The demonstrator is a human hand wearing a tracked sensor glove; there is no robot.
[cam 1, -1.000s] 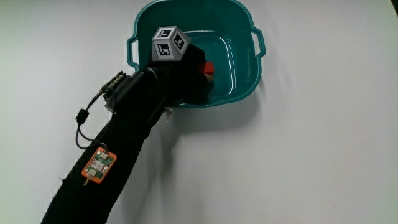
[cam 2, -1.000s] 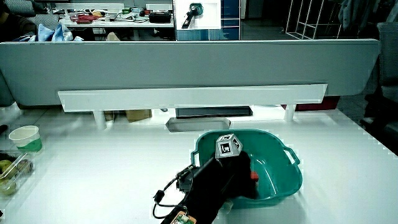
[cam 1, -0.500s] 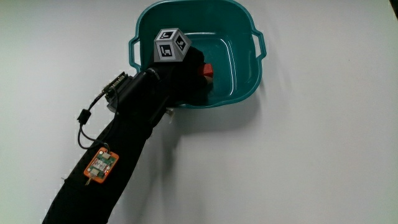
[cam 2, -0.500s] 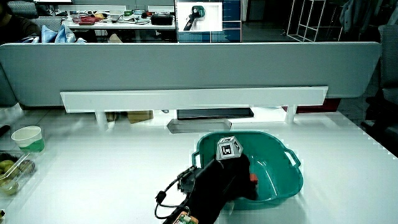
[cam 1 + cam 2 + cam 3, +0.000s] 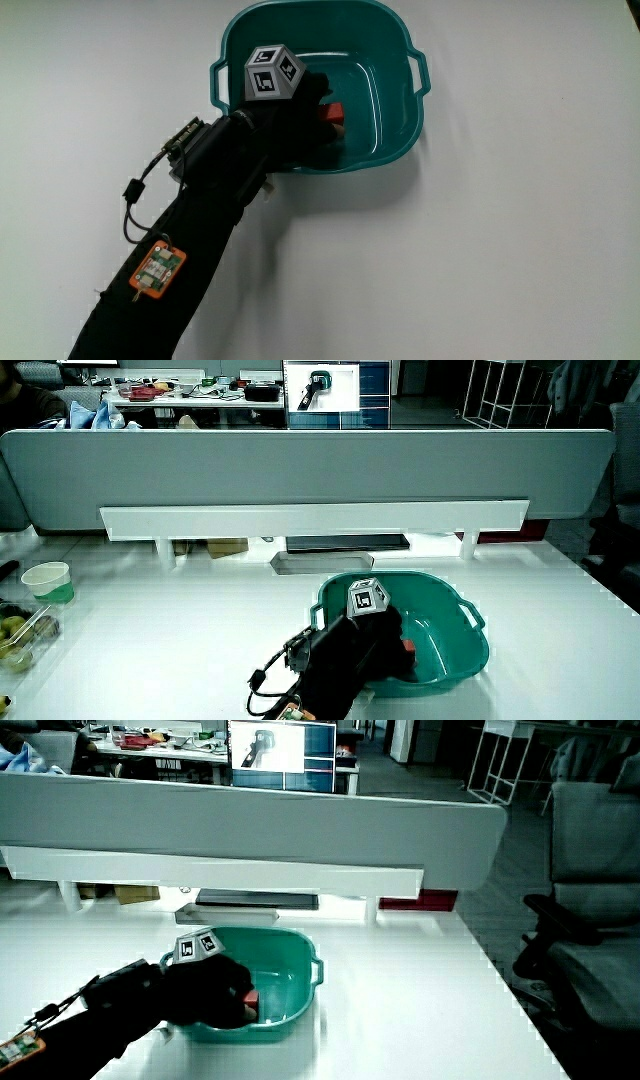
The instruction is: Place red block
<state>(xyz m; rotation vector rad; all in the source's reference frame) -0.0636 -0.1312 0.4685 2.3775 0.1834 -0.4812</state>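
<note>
Black-gloved hand point(image 5: 300, 105) grips small red block point(image 5: 333, 114) inside teal plastic basin point(image 5: 398, 40); lower to floor, then release.

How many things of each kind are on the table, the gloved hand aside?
Teal tub: 1
Red block, in the tub at the hand: 1
Paper cup, at the table's edge: 1
Clear box of greenish items, nearer the person than the cup: 1
Total: 4
</note>
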